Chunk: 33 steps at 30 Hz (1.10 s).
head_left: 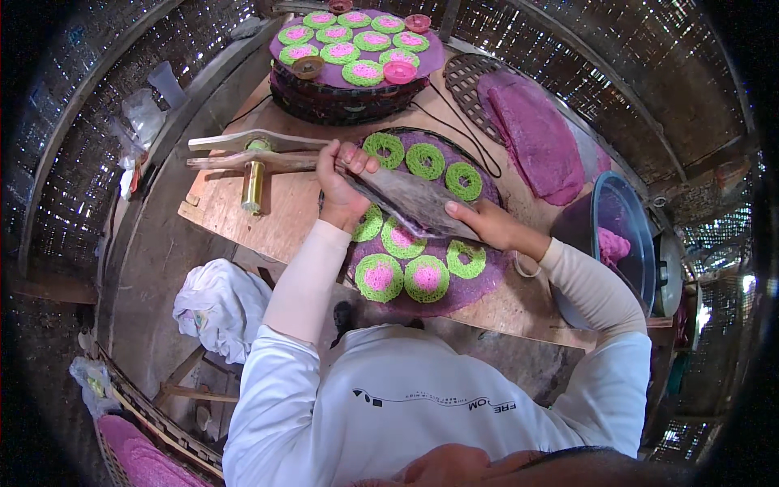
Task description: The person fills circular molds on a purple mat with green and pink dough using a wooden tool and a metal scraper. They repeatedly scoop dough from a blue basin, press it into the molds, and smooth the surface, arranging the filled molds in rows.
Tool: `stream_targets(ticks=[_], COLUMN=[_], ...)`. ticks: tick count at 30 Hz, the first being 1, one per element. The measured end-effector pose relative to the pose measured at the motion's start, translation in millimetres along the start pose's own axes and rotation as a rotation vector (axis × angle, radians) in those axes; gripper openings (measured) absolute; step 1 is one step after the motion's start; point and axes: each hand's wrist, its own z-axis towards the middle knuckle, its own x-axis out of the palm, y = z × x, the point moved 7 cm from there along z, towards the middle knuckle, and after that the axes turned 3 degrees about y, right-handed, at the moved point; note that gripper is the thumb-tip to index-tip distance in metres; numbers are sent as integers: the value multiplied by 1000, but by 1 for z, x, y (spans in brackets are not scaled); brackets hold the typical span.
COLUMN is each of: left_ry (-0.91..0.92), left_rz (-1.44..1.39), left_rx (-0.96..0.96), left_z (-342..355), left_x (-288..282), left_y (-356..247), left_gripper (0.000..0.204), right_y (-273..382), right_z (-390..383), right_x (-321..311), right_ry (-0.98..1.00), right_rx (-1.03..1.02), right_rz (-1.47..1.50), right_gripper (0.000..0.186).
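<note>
My left hand [344, 185] is closed round the narrow end of a worn, grey-brown wooden tool [406, 193]. The broad end lies in my right hand [497, 224], thumb on top and fingers hidden beneath. Held slanting over a round tray, the tool hides its own underside. On the tray's purple cloth [479, 286] sit green noodle rings [424, 161], some with pink centres, such as the nearest one [378, 277]. Left of my left hand, a second wooden tool, a press with two long handles [223, 161] and a brass cylinder [252, 188], rests on the table.
A dark basket [349, 105] at the back bears more green-and-pink rounds and small cups. Folded purple cloth [531, 134] lies on a woven tray at back right. A blue tub [602, 211] with pink dough [613, 245] stands right. White cloth [219, 304] hangs near the table's left.
</note>
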Motion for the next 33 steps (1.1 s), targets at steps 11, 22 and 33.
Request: stream_targets(ticks=[11,22,33], left_ry=[136,-93,242], left_rz=[119,86,143], left_rx=[110,231,110], left_z=[-1,-15,28], left_x=[43,-5,84], left_y=[-78,-87,-77], left_gripper=[38,32,37], right_y=[117,108,107], right_z=[-5,21,18], right_x=[9,15,-19], right_ry=[323,248,234], right_rx=[-34,17,-45], right_rz=[307,74,366], right_gripper=[79,81,76])
